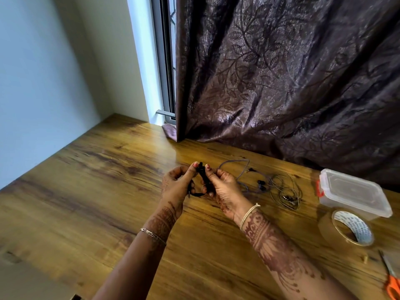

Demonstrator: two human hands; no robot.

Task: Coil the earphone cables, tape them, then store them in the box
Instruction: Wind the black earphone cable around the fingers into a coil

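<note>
Pinching a black earphone cable above the wooden table, the left hand and right hand both grip its loops; I think they may spring open. Further right wait loose cables, box, tape roll, well apart.

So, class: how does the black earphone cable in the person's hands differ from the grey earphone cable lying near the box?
The black cable is gathered into a tight bundle; the grey cable sprawls in loose loops. The black cable is held above the table between the left hand and the right hand; the grey cable lies untouched. Neither is taped yet.
</note>
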